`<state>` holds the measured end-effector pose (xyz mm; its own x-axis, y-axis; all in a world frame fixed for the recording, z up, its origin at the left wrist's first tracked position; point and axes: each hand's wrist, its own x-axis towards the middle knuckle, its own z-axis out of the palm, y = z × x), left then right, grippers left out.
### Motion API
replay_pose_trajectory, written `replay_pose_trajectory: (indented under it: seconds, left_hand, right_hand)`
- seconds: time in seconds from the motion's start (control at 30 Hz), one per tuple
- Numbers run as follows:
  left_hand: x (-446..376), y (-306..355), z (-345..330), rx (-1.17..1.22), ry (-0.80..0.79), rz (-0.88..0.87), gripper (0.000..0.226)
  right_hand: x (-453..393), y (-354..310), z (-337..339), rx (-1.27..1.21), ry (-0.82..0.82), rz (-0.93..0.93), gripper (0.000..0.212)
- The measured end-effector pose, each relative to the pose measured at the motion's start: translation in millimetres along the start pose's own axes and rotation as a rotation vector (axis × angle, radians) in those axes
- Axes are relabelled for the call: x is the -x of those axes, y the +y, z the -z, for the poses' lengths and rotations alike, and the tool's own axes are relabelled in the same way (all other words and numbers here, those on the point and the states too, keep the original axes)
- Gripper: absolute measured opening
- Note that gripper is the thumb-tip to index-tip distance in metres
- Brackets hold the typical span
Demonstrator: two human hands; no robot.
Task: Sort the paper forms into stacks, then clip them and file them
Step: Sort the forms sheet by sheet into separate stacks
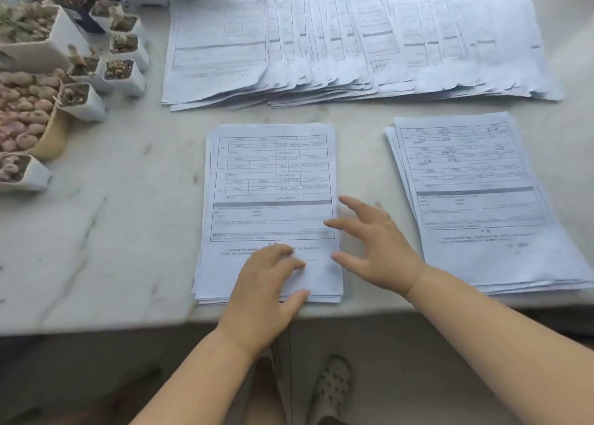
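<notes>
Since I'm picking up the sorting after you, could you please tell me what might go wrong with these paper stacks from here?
1. The middle stack reaches the near edge of the table; the left hand pressing on it could push sheets off.
2. The right stack lies skewed and fanned, so its sheets may slip out of order.
3. The far row of forms overlaps heavily, so two sheets might lift together.

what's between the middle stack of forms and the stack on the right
In the head view, the right hand hovers over that gap, fingers spread toward the middle stack; beyond it, only bare marble tabletop up to the right stack.
</notes>
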<state>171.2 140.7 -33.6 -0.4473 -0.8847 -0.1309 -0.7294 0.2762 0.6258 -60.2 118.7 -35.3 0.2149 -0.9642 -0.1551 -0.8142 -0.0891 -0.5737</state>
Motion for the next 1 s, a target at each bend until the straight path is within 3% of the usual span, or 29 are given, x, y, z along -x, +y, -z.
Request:
replay_pose_trajectory:
  seconds: [0.2,0.47,0.63,0.77,1.0]
  left_hand:
    - [0.7,-4.3,-6.5,0.000,0.028,0.031,0.039]
    - [2.4,-8.5,-9.9,0.070,0.097,-0.019,0.034]
    - [-2.0,-10.3,-4.7,0.281,0.242,0.111,0.035]
    - [-8.2,-6.9,-7.6,0.248,0.382,0.215,0.033]
    - [-3.7,-9.0,-6.0,0.059,0.233,0.066,0.028]
  right_hand:
    - [10.1,11.3,-4.9,0.151,-0.200,0.016,0.077]
    - [9.3,7.8,-15.9,0.067,-0.062,-0.025,0.070]
    - [9.1,3.2,-10.9,-0.153,0.003,-0.087,0.049]
    - [8.9,-0.3,-13.3,-0.047,-0.060,-0.096,0.039]
    - [5.7,-13.0,-12.6,-0.009,-0.019,-0.158,0.039]
